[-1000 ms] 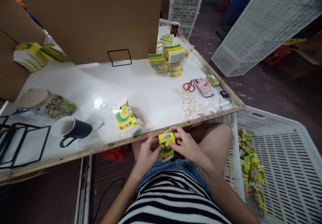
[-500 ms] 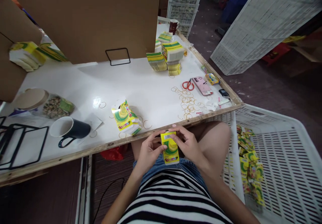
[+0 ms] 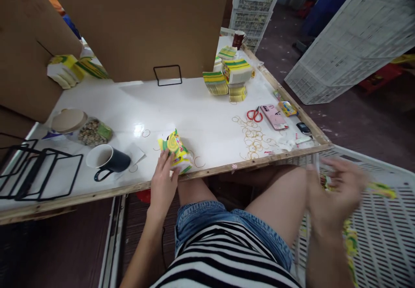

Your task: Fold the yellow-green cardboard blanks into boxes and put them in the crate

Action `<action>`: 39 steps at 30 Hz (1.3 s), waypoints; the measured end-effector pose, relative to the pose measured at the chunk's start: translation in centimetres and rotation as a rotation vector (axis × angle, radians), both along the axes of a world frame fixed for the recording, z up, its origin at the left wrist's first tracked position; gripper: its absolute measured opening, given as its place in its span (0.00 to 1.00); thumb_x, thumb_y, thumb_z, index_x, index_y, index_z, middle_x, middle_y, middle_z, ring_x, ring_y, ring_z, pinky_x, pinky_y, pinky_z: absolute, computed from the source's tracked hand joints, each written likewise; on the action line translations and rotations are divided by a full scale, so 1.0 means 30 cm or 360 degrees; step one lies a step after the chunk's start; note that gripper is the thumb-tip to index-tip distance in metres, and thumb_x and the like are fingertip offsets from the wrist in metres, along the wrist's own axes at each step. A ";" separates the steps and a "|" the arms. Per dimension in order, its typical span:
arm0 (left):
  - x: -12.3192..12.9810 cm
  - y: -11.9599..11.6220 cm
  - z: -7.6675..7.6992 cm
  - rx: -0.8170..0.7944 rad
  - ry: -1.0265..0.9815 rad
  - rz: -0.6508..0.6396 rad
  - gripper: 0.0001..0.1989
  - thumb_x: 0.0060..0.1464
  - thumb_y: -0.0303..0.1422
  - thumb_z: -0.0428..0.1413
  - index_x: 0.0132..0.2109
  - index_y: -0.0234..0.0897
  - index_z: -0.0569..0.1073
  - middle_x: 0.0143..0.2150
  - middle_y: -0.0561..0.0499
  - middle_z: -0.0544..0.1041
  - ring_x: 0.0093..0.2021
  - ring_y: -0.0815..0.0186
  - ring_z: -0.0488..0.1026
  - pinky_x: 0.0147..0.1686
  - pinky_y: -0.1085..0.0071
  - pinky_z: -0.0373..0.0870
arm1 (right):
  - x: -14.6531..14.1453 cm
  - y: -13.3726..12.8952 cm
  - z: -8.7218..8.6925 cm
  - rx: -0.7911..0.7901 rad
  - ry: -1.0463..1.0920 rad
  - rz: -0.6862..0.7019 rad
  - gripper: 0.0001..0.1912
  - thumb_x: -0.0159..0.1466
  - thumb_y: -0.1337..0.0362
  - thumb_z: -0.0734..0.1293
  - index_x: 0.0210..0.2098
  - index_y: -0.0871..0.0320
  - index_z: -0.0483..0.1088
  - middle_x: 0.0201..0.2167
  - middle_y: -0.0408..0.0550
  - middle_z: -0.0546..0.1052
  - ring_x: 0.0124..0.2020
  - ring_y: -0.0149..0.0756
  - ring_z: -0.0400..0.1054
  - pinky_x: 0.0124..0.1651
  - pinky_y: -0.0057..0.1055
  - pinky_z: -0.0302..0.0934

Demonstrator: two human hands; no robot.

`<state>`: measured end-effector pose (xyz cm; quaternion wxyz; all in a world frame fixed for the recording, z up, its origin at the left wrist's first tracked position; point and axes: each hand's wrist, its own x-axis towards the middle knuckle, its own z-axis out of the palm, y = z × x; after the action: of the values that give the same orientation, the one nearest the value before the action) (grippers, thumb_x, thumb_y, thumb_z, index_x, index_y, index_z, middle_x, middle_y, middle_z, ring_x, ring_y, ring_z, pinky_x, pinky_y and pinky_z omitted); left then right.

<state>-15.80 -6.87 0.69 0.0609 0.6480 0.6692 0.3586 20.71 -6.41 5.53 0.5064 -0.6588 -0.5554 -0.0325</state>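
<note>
My left hand (image 3: pixel 164 178) is on a small pile of yellow-and-green printed packets (image 3: pixel 177 146) near the table's front edge. Its fingers lie over the left side of a packet and the thumb is at the near corner, gripping it. Out to the right, my right hand (image 3: pixel 339 188) is smeared by motion above the rim of a white plastic crate (image 3: pixel 385 236). Just beyond its fingers, a blurred yellow packet (image 3: pixel 382 189) appears over the crate. More yellow packets (image 3: pixel 350 238) lie inside, partly hidden by my right forearm.
Rubber bands (image 3: pixel 256 139), red-handled scissors (image 3: pixel 255 115) and a pink phone (image 3: pixel 274 116) lie on the table's right side. Bundled printed packets (image 3: pixel 238 72) stand behind. A dark mug (image 3: pixel 118 159), a jar (image 3: pixel 94 131) and black wire stands (image 3: pixel 48 175) are at left.
My hands have separated. The yellow packet they held together before my lap is gone from there. My left hand moved to the pile; my right swung out over the crate. The view shifted slightly.
</note>
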 end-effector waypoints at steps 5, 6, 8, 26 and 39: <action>-0.011 0.008 0.001 0.0053 0.0101 -0.0049 0.18 0.60 0.36 0.55 0.55 0.35 0.73 0.58 0.40 0.74 0.60 0.52 0.70 0.59 0.55 0.68 | -0.350 0.029 -0.084 -0.0436 0.0567 0.0639 0.09 0.62 0.59 0.65 0.33 0.58 0.74 0.30 0.49 0.77 0.31 0.37 0.69 0.37 0.34 0.65; -0.012 0.012 0.000 0.0079 0.0122 -0.0066 0.20 0.59 0.36 0.57 0.57 0.35 0.73 0.59 0.39 0.73 0.60 0.52 0.69 0.60 0.54 0.67 | -0.405 0.034 -0.097 -0.0535 0.0624 0.0828 0.09 0.62 0.60 0.65 0.33 0.58 0.75 0.29 0.48 0.77 0.31 0.36 0.70 0.37 0.32 0.64; -0.022 0.021 -0.007 0.0150 0.0132 -0.0081 0.20 0.58 0.37 0.57 0.56 0.35 0.73 0.59 0.39 0.74 0.60 0.52 0.70 0.60 0.54 0.67 | -0.483 0.044 -0.118 -0.0673 0.0706 0.1128 0.09 0.63 0.61 0.65 0.32 0.57 0.76 0.28 0.46 0.78 0.28 0.33 0.68 0.33 0.28 0.62; 0.213 -0.097 0.039 0.0618 -0.0436 -0.0782 0.18 0.54 0.19 0.59 0.50 0.41 0.77 0.53 0.46 0.78 0.57 0.57 0.73 0.58 0.59 0.69 | -0.473 0.030 -0.101 -0.0782 0.1565 0.1189 0.17 0.60 0.49 0.69 0.31 0.59 0.75 0.27 0.44 0.75 0.28 0.32 0.66 0.34 0.29 0.63; 0.217 -0.070 0.024 -0.0822 -0.2250 -0.0665 0.25 0.40 0.48 0.68 0.42 0.37 0.79 0.42 0.41 0.82 0.47 0.49 0.78 0.48 0.55 0.75 | -0.479 -0.047 -0.162 -0.0941 0.1747 0.1178 0.19 0.54 0.47 0.72 0.32 0.56 0.70 0.29 0.44 0.77 0.31 0.35 0.71 0.39 0.32 0.66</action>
<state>-9.31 -8.98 1.40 0.6880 0.3435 0.3980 0.5003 6.34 -7.82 0.67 0.4908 -0.4585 -0.3933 0.6279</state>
